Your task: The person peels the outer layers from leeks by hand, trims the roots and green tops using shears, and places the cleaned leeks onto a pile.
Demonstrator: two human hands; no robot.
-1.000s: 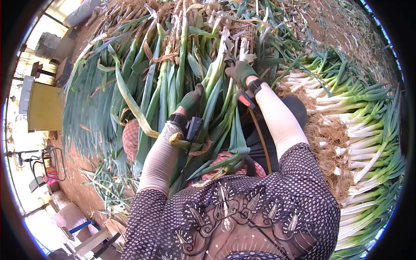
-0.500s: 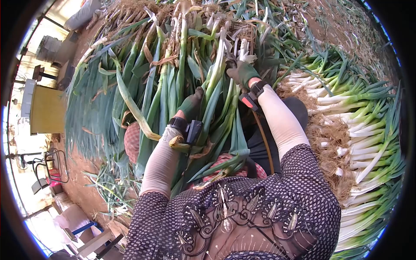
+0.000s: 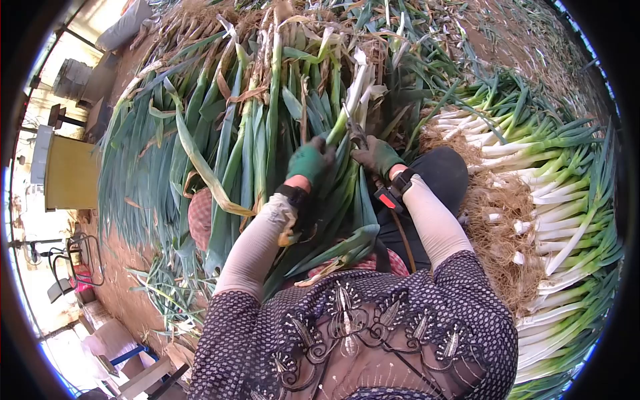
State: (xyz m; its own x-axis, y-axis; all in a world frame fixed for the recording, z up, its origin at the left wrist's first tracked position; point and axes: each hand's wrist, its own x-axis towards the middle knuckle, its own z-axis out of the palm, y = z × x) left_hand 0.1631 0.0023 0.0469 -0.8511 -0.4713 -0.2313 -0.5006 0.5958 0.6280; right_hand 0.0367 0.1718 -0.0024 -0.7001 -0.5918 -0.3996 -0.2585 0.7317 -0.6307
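My left hand (image 3: 309, 162), in a green glove, is closed around the green part of a leek (image 3: 340, 125). The leek's pale end points up and away from me, and its leaves trail down toward my lap. Close beside it on the right, my gloved right hand (image 3: 379, 158) grips an air blow gun (image 3: 357, 133). Its thin nozzle points up along the leek, and a brown hose (image 3: 404, 241) runs down from below my hand. Long green leaves (image 3: 360, 233) lie across my lap.
A heap of untrimmed leeks (image 3: 220, 140) with dry brown leaves spreads ahead and left. White-stemmed leeks (image 3: 560, 233) with roots (image 3: 503, 233) lie stacked at my right. Leaf scraps (image 3: 533, 40) litter the ground behind. A yellow box (image 3: 70, 167) stands far left.
My right hand has come down toward me with the air blow gun. My left hand has shifted slightly right, turning its back up, around the leek.
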